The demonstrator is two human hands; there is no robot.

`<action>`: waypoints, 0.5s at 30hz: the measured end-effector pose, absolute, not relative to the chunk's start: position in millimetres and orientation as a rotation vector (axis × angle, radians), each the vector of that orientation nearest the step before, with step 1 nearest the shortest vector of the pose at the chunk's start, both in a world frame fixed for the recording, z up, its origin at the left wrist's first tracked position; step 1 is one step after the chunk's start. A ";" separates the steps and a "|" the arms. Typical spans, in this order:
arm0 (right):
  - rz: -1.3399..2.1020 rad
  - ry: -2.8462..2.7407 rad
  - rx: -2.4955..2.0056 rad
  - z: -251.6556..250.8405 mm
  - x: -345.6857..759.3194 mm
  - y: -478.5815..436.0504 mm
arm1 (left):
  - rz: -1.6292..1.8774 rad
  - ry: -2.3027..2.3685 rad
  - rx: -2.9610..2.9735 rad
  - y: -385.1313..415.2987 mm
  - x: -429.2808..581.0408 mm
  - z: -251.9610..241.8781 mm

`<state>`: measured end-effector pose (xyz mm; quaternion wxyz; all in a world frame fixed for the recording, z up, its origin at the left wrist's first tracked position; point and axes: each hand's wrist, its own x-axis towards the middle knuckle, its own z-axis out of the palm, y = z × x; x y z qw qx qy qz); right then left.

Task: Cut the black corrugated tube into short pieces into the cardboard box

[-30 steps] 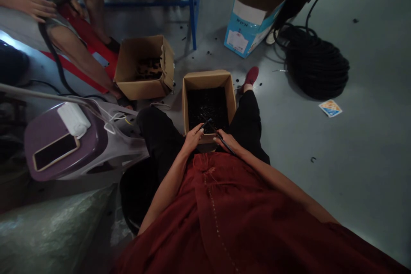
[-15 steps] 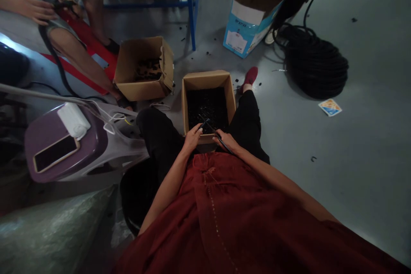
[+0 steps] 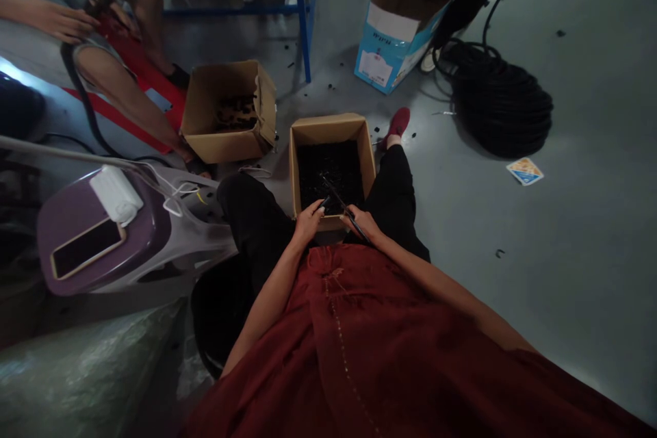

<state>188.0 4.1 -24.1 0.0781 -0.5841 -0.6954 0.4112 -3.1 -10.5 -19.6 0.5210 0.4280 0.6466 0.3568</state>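
Slender dark tool (image 3: 339, 199), clasped in the right hand's grip (image 3: 364, 222), points lengthwise forward-left.

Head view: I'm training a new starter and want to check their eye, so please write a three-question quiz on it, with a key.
1. Multiple choice: which hand holds the thin dark tool? A, left; B, right; C, neither.
2. True or false: the phone lies on the purple seat.
3. Fill the gap: the box nearest the tool holds a mass of ____ bits.

Key: 1, B, the right hand; 2, true; 3, black.
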 end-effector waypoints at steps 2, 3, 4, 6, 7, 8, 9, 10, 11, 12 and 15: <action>1.231 -2.065 -1.761 -22.6 188.3 5.8 | 0.862 1.548 1.019 -10.8 -2.6 -20.7; 1.233 -2.059 -1.763 -21.6 188.4 6.2 | 0.869 1.547 1.014 -10.7 -2.4 -21.2; 1.238 -2.050 -1.763 -20.5 188.3 6.4 | 0.879 1.543 1.007 -10.5 -2.3 -21.5; 1.272 -2.017 -1.747 -17.7 187.9 6.0 | 0.904 1.539 0.969 -9.7 -2.1 -21.3; 1.303 -2.001 -1.731 -15.9 187.8 5.5 | 0.922 1.542 0.931 -9.1 -2.0 -20.7; 1.338 -1.988 -1.714 -13.9 187.6 4.9 | 0.942 1.545 0.882 -8.5 -1.9 -19.8; 1.372 -1.982 -1.699 -11.8 187.4 4.2 | 0.960 1.545 0.830 -8.0 -1.9 -18.6; 1.398 -1.987 -1.691 -9.5 187.3 3.7 | 0.978 1.542 0.781 -7.4 -2.1 -17.3; 1.415 -2.000 -1.689 -7.2 187.2 3.2 | 0.998 1.534 0.740 -6.9 -2.3 -16.0; 1.425 -2.018 -1.689 -4.9 187.3 2.8 | 1.018 1.522 0.710 -6.5 -2.7 -14.7; 1.411 -2.070 -1.694 1.1 188.1 2.1 | 1.066 1.501 0.668 -6.1 -4.3 -11.3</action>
